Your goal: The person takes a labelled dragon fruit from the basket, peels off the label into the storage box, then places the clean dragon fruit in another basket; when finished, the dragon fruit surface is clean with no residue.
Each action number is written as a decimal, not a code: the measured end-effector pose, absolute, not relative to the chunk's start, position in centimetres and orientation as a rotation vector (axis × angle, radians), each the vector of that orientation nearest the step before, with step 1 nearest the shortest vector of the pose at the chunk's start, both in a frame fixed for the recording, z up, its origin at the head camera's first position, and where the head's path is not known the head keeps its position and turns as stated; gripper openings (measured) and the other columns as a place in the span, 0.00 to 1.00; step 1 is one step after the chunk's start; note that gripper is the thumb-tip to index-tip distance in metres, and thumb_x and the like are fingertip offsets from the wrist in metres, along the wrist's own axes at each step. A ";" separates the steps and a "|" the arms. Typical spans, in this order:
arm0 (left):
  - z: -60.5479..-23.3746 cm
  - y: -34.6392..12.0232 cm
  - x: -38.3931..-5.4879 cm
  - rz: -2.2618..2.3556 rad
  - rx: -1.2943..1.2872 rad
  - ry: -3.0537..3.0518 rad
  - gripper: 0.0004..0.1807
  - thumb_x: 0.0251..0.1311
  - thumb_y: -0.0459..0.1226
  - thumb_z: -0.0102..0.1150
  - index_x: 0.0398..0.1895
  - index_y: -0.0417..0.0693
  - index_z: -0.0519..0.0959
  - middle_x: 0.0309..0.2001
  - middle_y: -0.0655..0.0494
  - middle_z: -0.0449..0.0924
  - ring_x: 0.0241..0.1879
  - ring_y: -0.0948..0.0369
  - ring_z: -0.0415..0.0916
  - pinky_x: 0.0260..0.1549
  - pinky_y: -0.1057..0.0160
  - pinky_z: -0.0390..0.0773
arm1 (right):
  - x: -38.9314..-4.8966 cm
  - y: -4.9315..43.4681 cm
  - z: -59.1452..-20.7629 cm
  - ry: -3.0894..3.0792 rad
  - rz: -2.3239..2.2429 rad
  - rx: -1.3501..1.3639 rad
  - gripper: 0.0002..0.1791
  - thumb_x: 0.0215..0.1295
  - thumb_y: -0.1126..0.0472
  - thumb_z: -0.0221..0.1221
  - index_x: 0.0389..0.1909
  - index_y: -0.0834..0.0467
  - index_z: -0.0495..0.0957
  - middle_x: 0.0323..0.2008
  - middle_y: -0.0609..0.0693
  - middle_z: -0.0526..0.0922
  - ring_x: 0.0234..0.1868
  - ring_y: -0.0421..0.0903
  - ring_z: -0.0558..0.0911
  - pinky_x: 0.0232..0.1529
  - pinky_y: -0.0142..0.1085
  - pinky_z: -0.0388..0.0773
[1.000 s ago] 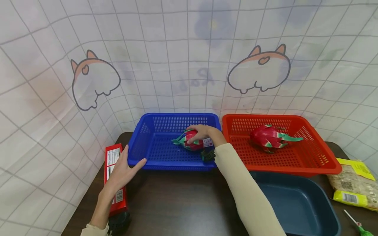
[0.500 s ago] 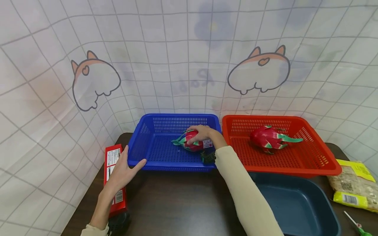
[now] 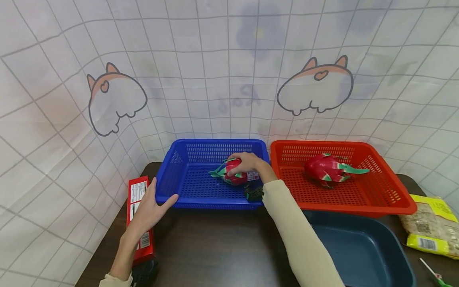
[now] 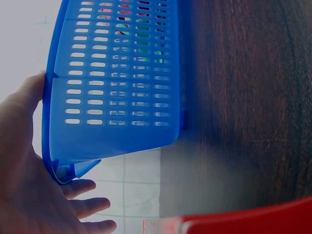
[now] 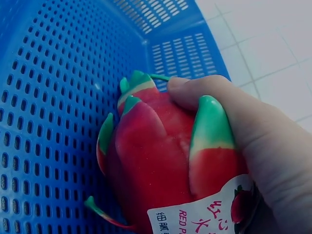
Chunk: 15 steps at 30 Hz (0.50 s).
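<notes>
In the blue basket [image 3: 201, 179] lies a red dragon fruit [image 3: 234, 172] with green tips and a white label. My right hand [image 3: 247, 162] grips this fruit from above, and in the right wrist view the thumb [image 5: 195, 90] curves over the dragon fruit [image 5: 151, 151]. The fingers on its far side are hidden. My left hand [image 3: 148, 209] spans the basket's near left corner. In the left wrist view, the thumb [image 4: 33, 90] touches the rim and the straight fingers [image 4: 92, 207] reach past the corner of the blue basket [image 4: 112, 97].
A red basket [image 3: 344, 199] with another dragon fruit [image 3: 328, 168] adjoins the blue one. Before it stands a dark blue tray [image 3: 362, 247]. At right are a yellow-and-clear food packet [image 3: 428, 227] and a lollipop [image 3: 435, 275]. A red box [image 3: 145, 243] lies under the left forearm.
</notes>
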State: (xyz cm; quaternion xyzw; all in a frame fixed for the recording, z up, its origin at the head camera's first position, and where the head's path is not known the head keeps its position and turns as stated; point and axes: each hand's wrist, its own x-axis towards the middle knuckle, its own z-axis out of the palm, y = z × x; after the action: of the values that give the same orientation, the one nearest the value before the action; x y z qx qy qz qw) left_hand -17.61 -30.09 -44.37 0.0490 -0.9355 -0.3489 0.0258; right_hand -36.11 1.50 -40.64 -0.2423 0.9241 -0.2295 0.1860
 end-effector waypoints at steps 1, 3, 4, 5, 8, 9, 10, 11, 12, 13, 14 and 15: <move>-44.4 -30.1 -17.6 -1.079 0.150 -2.893 0.59 0.58 0.66 0.51 0.78 0.52 0.28 0.78 0.41 0.36 0.74 0.36 0.44 0.62 0.27 0.55 | -36.1 1.5 -40.6 2.607 -0.644 -0.687 0.35 0.56 0.39 0.62 0.65 0.42 0.68 0.62 0.55 0.72 0.62 0.56 0.69 0.53 0.46 0.80; -44.4 -30.1 -17.6 -1.075 0.147 -2.892 0.59 0.58 0.67 0.51 0.78 0.52 0.28 0.78 0.41 0.37 0.74 0.36 0.45 0.62 0.28 0.56 | -36.1 1.5 -40.7 2.614 -0.635 -0.690 0.35 0.56 0.39 0.62 0.66 0.42 0.68 0.62 0.54 0.73 0.61 0.55 0.71 0.52 0.46 0.80; -44.4 -30.1 -17.5 -1.075 0.146 -2.892 0.59 0.58 0.67 0.51 0.78 0.52 0.29 0.78 0.41 0.37 0.74 0.36 0.45 0.62 0.28 0.56 | -36.1 1.5 -40.6 2.615 -0.636 -0.687 0.36 0.56 0.39 0.62 0.66 0.42 0.68 0.62 0.54 0.73 0.61 0.55 0.71 0.52 0.46 0.80; -44.4 -30.1 -17.5 -1.074 0.146 -2.891 0.59 0.57 0.67 0.51 0.78 0.53 0.28 0.78 0.42 0.37 0.74 0.36 0.46 0.62 0.28 0.56 | -36.1 1.5 -40.6 2.617 -0.639 -0.683 0.36 0.56 0.39 0.62 0.66 0.42 0.68 0.62 0.55 0.73 0.60 0.54 0.71 0.52 0.46 0.80; -44.5 -30.1 -17.5 -1.072 0.148 -2.889 0.59 0.57 0.67 0.51 0.78 0.54 0.28 0.78 0.42 0.37 0.74 0.36 0.45 0.62 0.28 0.56 | -36.0 1.4 -40.4 2.620 -0.646 -0.671 0.37 0.55 0.39 0.62 0.66 0.42 0.68 0.62 0.55 0.73 0.59 0.54 0.72 0.52 0.46 0.80; -44.5 -30.1 -17.5 -1.073 0.149 -2.889 0.59 0.57 0.67 0.51 0.78 0.54 0.28 0.78 0.42 0.37 0.74 0.36 0.45 0.62 0.28 0.56 | -36.0 1.4 -40.3 2.621 -0.649 -0.669 0.37 0.55 0.39 0.63 0.66 0.42 0.68 0.62 0.55 0.73 0.59 0.54 0.73 0.52 0.46 0.80; -44.5 -30.1 -17.5 -1.074 0.150 -2.890 0.59 0.57 0.67 0.51 0.78 0.54 0.28 0.78 0.42 0.37 0.74 0.36 0.45 0.62 0.28 0.56 | -35.9 1.4 -40.3 2.624 -0.650 -0.668 0.37 0.54 0.39 0.63 0.66 0.43 0.68 0.61 0.55 0.73 0.59 0.54 0.73 0.52 0.46 0.80; -44.5 -30.1 -17.5 -1.073 0.151 -2.890 0.59 0.57 0.67 0.51 0.78 0.54 0.28 0.79 0.42 0.37 0.74 0.36 0.46 0.62 0.28 0.57 | -35.9 1.4 -40.2 2.628 -0.649 -0.671 0.37 0.54 0.39 0.63 0.66 0.43 0.68 0.61 0.55 0.74 0.58 0.54 0.73 0.52 0.46 0.80; -44.5 -30.1 -17.5 -1.072 0.151 -2.891 0.59 0.57 0.67 0.51 0.78 0.54 0.28 0.78 0.42 0.37 0.74 0.36 0.46 0.62 0.28 0.57 | -35.9 1.4 -40.2 2.634 -0.648 -0.674 0.37 0.54 0.39 0.63 0.66 0.43 0.68 0.61 0.55 0.74 0.58 0.53 0.73 0.52 0.46 0.81; -44.5 -30.1 -17.5 -1.071 0.151 -2.891 0.59 0.57 0.67 0.51 0.78 0.54 0.28 0.78 0.42 0.37 0.74 0.36 0.46 0.62 0.28 0.56 | -35.8 1.4 -40.1 2.637 -0.660 -0.678 0.37 0.54 0.39 0.63 0.66 0.43 0.68 0.61 0.55 0.74 0.58 0.53 0.74 0.52 0.46 0.80; -44.4 -30.1 -17.5 -1.069 0.152 -2.891 0.59 0.57 0.67 0.50 0.78 0.54 0.28 0.79 0.42 0.37 0.74 0.36 0.45 0.62 0.28 0.56 | -35.8 1.4 -40.1 2.643 -0.672 -0.682 0.37 0.54 0.39 0.63 0.66 0.44 0.68 0.61 0.54 0.74 0.58 0.53 0.74 0.52 0.46 0.80; -44.4 -30.2 -17.5 -1.067 0.151 -2.891 0.59 0.57 0.67 0.50 0.78 0.54 0.28 0.78 0.42 0.37 0.74 0.36 0.45 0.62 0.28 0.56 | -35.8 1.4 -40.0 2.648 -0.688 -0.688 0.37 0.54 0.39 0.63 0.66 0.44 0.68 0.60 0.55 0.75 0.58 0.53 0.74 0.52 0.46 0.80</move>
State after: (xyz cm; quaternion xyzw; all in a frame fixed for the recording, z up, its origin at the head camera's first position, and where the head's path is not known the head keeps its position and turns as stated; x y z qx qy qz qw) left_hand -17.53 -30.15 -44.44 0.0491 -0.9366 -0.3457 0.0283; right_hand -35.81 1.38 -40.02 -0.2406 0.9267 -0.2406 0.1596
